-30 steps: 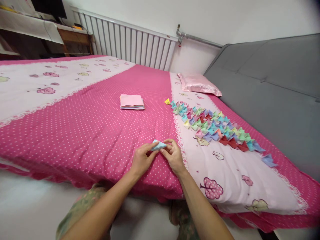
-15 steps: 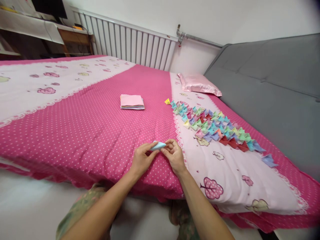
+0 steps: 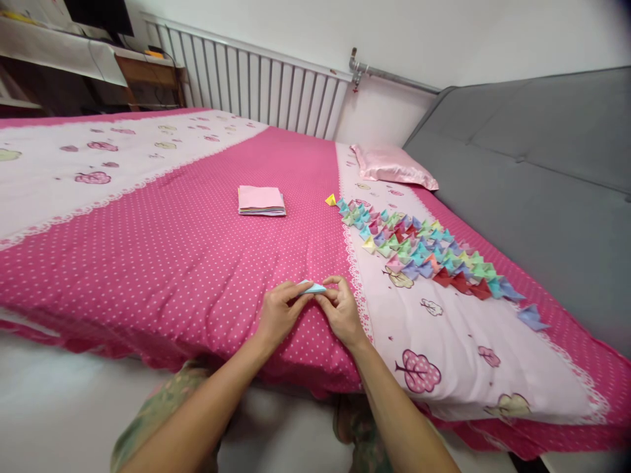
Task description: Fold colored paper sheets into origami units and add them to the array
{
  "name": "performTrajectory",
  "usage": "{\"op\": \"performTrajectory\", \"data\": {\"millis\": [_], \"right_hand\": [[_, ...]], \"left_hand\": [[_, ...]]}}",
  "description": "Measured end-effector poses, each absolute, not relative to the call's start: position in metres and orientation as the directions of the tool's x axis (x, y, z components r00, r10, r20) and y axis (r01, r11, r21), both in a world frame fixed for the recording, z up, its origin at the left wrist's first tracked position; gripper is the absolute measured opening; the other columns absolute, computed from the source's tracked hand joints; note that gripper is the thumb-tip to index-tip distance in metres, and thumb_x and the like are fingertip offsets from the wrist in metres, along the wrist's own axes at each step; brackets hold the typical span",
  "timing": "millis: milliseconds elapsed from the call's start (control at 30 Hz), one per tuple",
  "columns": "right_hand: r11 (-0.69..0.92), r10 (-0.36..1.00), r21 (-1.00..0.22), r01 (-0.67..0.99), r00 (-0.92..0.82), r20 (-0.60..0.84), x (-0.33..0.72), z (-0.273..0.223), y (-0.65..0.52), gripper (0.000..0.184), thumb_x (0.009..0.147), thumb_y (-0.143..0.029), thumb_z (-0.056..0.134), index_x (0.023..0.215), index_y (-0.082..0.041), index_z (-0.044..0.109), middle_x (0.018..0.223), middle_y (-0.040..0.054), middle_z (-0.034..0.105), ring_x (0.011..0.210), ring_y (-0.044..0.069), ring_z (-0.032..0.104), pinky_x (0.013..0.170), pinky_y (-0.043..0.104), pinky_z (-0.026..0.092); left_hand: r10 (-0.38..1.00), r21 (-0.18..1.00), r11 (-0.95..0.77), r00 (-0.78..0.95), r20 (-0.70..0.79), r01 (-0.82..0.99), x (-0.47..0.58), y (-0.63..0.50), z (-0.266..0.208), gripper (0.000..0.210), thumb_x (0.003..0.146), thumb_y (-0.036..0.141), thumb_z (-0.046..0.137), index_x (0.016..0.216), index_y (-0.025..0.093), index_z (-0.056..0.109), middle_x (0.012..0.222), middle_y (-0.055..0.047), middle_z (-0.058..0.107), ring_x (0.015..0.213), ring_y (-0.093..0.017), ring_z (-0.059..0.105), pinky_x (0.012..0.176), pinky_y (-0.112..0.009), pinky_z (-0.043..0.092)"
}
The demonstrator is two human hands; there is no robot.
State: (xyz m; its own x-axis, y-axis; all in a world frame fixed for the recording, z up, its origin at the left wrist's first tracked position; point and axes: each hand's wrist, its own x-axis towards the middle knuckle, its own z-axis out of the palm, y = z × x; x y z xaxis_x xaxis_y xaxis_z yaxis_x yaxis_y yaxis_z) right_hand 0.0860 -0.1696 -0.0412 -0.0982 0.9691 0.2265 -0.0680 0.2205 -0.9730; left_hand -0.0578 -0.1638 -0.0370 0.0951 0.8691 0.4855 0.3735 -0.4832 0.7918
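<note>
Between my two hands, just above the front part of the bed, is a small folded piece of light blue paper (image 3: pixel 313 288). My left hand (image 3: pixel 282 309) pinches its left end between thumb and fingers. At the right end, the thumb and fingertips of my right hand (image 3: pixel 340 309) close on the paper. To the right lie many small folded paper boats (image 3: pixel 419 249) in rows, in blue, green, pink, red and yellow. A stack of square paper (image 3: pixel 261 200) with a pink sheet on top rests farther back on the bed.
The bed (image 3: pixel 187 263) has a pink dotted cover with pale printed bands. A pink pillow (image 3: pixel 394 165) lies at the back right, beside a grey padded headboard (image 3: pixel 537 138). A white radiator (image 3: pixel 251 79) lines the wall. A desk with a monitor (image 3: pixel 101 16) stands at the back left.
The light blue paper has turned slightly and now looks flatter between my fingers. My right fingers have shifted a little to the left along it. The other things stay put.
</note>
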Motion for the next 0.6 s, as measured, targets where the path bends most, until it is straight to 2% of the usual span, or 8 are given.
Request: {"op": "performTrajectory", "data": {"millis": [200,233,300,400,500,600], "right_hand": [[0.285,0.958,-0.952,0.114,-0.035,0.283,0.0855,-0.0491,-0.1694,0.023,0.083,-0.027,0.053,0.103,-0.023,0.044,0.056,-0.0073,0.058,0.049,0.011,0.054,0.051,0.021,0.041],[0.303,0.953,-0.945,0.120,-0.028,0.302,0.0852,-0.0496,-0.1695,0.025,0.083,-0.027,0.053,0.106,-0.023,0.045,0.060,-0.0059,0.061,0.053,0.012,0.057,0.054,0.022,0.044],[0.356,0.934,-0.926,0.123,-0.004,0.358,0.0848,-0.0492,-0.1698,0.030,0.082,-0.025,0.054,0.110,-0.023,0.047,0.079,0.0001,0.067,0.071,0.015,0.063,0.066,0.026,0.049],[0.445,0.887,-0.871,0.209,0.034,0.461,0.0851,-0.0464,-0.1707,0.023,0.080,-0.025,0.056,0.103,-0.024,0.058,0.106,0.0050,0.064,0.095,0.019,0.062,0.083,0.032,0.049],[0.489,0.849,-0.812,0.319,0.040,0.527,0.0860,-0.0432,-0.1721,0.015,0.080,-0.024,0.056,0.092,-0.024,0.065,0.100,0.0038,0.067,0.093,0.019,0.062,0.085,0.034,0.048],[0.483,0.848,-0.812,0.329,0.056,0.527,0.0866,-0.0414,-0.1727,0.011,0.080,-0.025,0.058,0.086,-0.023,0.067,0.088,0.0025,0.069,0.084,0.018,0.064,0.079,0.032,0.050]], "left_hand": [[0.863,0.785,-0.499,0.125,0.490,0.367,-0.0576,-0.1642,-0.0360,0.021,0.081,0.027,0.056,0.096,0.020,0.069,0.075,-0.005,0.066,0.069,-0.015,0.059,0.065,-0.027,0.046],[0.864,0.790,-0.499,0.125,0.488,0.358,-0.0577,-0.1643,-0.0354,0.021,0.081,0.027,0.056,0.096,0.020,0.069,0.077,-0.005,0.067,0.070,-0.015,0.059,0.066,-0.027,0.047],[0.867,0.798,-0.495,0.130,0.481,0.343,-0.0582,-0.1645,-0.0340,0.020,0.080,0.028,0.056,0.094,0.021,0.070,0.078,-0.005,0.068,0.071,-0.015,0.060,0.068,-0.027,0.047],[0.874,0.806,-0.485,0.140,0.466,0.339,-0.0600,-0.1645,-0.0322,0.020,0.080,0.029,0.056,0.092,0.022,0.070,0.076,-0.004,0.067,0.070,-0.015,0.059,0.067,-0.027,0.046],[0.879,0.812,-0.475,0.139,0.456,0.339,-0.0614,-0.1644,-0.0317,0.019,0.080,0.029,0.055,0.089,0.021,0.070,0.075,-0.004,0.068,0.070,-0.015,0.060,0.067,-0.028,0.046],[0.896,0.835,-0.440,0.105,0.431,0.330,-0.0617,-0.1647,-0.0324,0.017,0.078,0.030,0.058,0.083,0.020,0.071,0.077,-0.005,0.069,0.070,-0.016,0.061,0.068,-0.029,0.047]]}}
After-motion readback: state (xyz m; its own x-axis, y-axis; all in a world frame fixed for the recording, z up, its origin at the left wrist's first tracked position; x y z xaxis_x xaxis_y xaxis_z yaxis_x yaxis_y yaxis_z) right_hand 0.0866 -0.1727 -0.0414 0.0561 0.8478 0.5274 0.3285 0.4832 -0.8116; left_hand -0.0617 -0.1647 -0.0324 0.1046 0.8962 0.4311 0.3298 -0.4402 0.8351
